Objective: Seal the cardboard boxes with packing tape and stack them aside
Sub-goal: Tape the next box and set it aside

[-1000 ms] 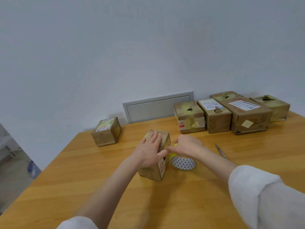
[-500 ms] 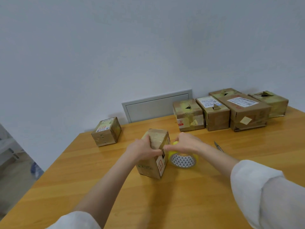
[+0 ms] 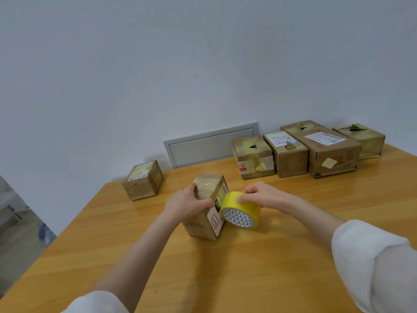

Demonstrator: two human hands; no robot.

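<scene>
Head view: a person's left hand (image 3: pixel 187 204) curls fingers and thumb around the top of a small cardboard box (image 3: pixel 198 227) standing mid-table (image 3: pixel 225 272), while the right hand (image 3: pixel 264 195) grips the yellow tape roll (image 3: pixel 240 211) just beside it at 3 o'clock. A row of boxes (image 3: pixel 291 154) lines the wall at 1 o'clock; a lone box (image 3: pixel 143 180) sits at 10 o'clock

Soft, even, fairly bright light falls from above, leaving only faint shadows beneath the boxes. The worktop (image 3: pixel 293 256) shows mild sheen far right. Wide-angle bending curves the edges; the near sleeves look slightly blurred, perhaps from closeness.
</scene>
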